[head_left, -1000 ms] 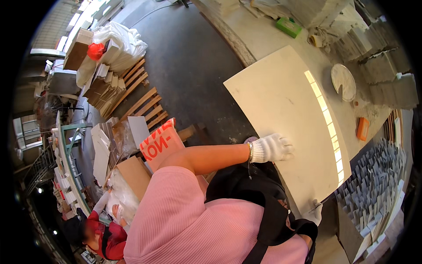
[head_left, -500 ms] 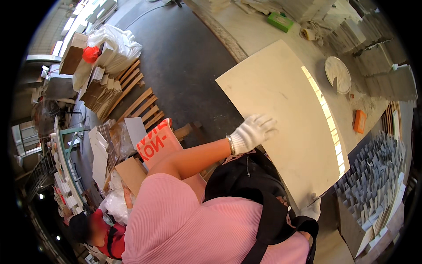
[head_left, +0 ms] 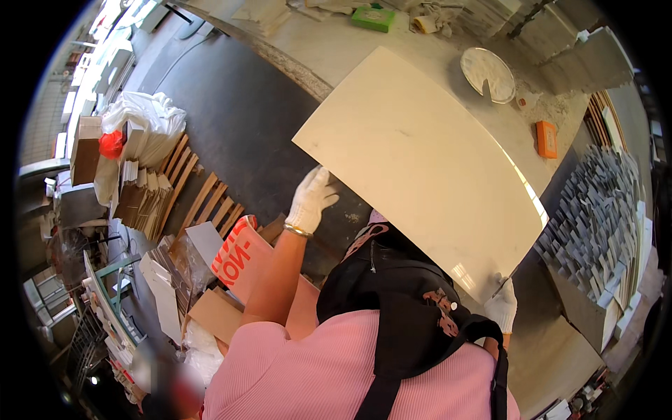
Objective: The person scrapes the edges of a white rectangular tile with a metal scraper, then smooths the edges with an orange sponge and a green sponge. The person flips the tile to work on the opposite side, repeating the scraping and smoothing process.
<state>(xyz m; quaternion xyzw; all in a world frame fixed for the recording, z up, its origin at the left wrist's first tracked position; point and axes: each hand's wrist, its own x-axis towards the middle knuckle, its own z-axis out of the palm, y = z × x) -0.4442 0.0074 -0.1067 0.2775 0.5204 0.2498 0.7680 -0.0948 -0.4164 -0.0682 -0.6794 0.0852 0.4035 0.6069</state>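
Note:
A large cream, glossy slab [head_left: 413,154] lies tilted across the worktable, its near long edge towards me and a small grey mark on its face. My left hand [head_left: 311,199], in a white knitted glove, is at the slab's left edge. Its fingers are stretched out, with the tips close to that edge; whether they touch it I cannot tell. At the slab's near right corner, my right hand [head_left: 501,308] in a matching glove is closed around the corner. A thin dark line shows by its thumb, too small to name.
The worktable [head_left: 308,77] bears a green box [head_left: 373,19], a round pale dish [head_left: 488,75] and an orange box [head_left: 546,139]. Many grey strips [head_left: 595,210] stand packed at right. Wooden pallets [head_left: 203,199] and cardboard [head_left: 217,311] lie left; a blurred person [head_left: 175,381] is at lower left.
My left hand has come off the slab's face and moved left to its edge. My right hand stays at the corner. The whole view has shifted, so the table things appear further left.

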